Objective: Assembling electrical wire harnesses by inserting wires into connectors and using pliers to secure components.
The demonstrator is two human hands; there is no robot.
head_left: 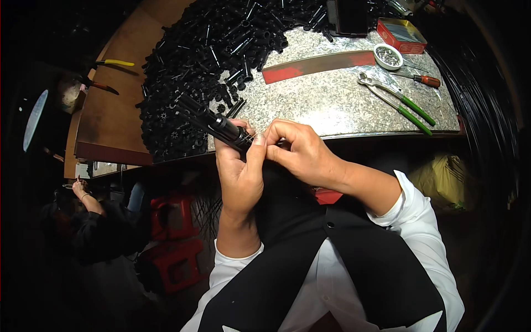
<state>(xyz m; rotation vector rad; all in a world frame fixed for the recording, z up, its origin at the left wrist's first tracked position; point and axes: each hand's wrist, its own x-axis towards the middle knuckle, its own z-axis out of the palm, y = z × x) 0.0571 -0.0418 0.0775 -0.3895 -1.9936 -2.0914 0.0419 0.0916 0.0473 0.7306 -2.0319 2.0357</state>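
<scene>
In front of the table's near edge, my left hand (240, 180) is wrapped round a bundle of black tubular parts (213, 122), which slants up to the left. Thin wires (250, 133) cross the near end of that bundle beside my left thumb. My right hand (307, 152) is closed in a pinch against these wires, its fingertips meeting my left thumb. What lies inside the right fingers is mostly hidden.
A large heap of black tubular parts (188, 72) covers the table's left side. On the speckled tabletop (326, 105) lie a red-and-grey strip (318, 66), green-handled pliers (398, 102), a screwdriver (426, 81), a white bowl of small metal pieces (389, 56) and a red tin (402, 36). Red stools (174, 216) and another person (91, 205) are left.
</scene>
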